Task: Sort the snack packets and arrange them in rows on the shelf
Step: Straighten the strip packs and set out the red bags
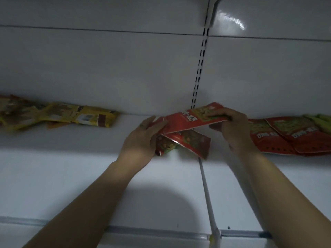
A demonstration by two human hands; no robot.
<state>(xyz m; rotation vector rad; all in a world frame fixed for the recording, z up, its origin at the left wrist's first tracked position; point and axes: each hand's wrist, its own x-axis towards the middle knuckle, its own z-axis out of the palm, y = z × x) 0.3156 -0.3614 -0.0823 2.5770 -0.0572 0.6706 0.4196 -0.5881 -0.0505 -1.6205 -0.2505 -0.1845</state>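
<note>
The white shelf (71, 158) carries two sorted groups. A pile of yellow packets (59, 116) lies against the back wall on the left. A row of red packets (279, 136) overlaps like tiles on the right, with something green (318, 120) at its far end. A thin white divider rail (207, 190) runs from the front edge toward the middle.

Between the groups, both hands work on two more red packets that cross each other. The upper red packet (189, 120) slants up to the right, and the lower red packet (189, 142) slants down to the right beneath it.

The right hand (232, 129) pinches the right end of the upper packet, fingers (218, 115) curled over the top and thumb below. The left hand (141, 138) holds the left end of the lower packet. The upper packet's corner also meets those fingers, but the light is dim and I cannot be sure it grips both.

The step looks like parting the pair so the upper packet can join the red row:
- The left hand should keep the lower packet steady while the right draws its packet clear.
- The packet should be turned to match the print direction of the row.
- It should go down overlapping the nearest red packet, square to the back wall.
- A gentle pinch on the seam, rather than the belly, should avoid crushing the contents.
</note>
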